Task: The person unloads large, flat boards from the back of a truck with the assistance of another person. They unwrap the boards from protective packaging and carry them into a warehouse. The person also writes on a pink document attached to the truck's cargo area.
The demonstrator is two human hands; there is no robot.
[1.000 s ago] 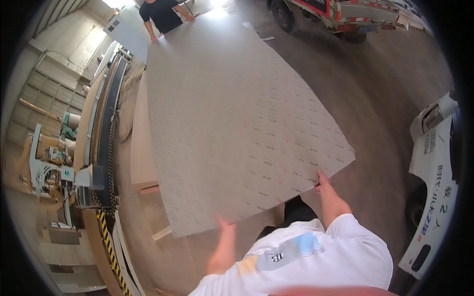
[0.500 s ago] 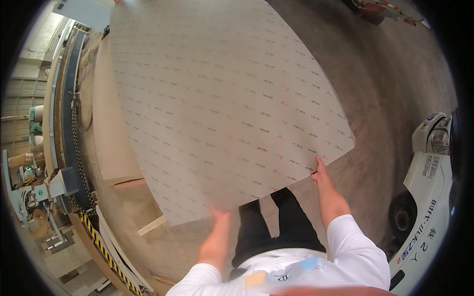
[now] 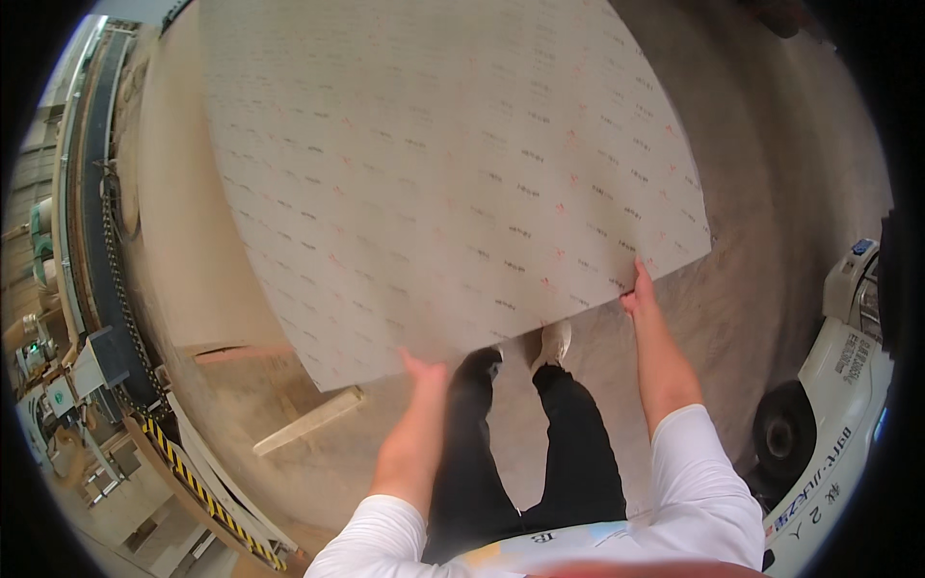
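A large flat panel [image 3: 434, 212], pale grey with rows of small dark and red printed marks, stretches away from me past the top of the view. My left hand [image 3: 424, 368] grips its near edge left of centre, thumb on the upper face and fingers hidden beneath. Farther right, my right hand [image 3: 637, 289] is closed on the same edge close to the right corner, thumb also on top. Both arms reach forward, and the panel's near edge lies above my feet.
Left of the panel lies a bare tan board [image 3: 198, 241] with a wooden strip [image 3: 308, 421] near it. Machinery with a dark rail [image 3: 120, 241] and a yellow-black striped edge [image 3: 207, 496] runs along the left. A white wheeled vehicle [image 3: 819, 433] stands at right.
The panel's near edge and both my hands sit higher in the view, farther from my body. My shoes and more of the wooden strip now show. Both hands keep their hold.
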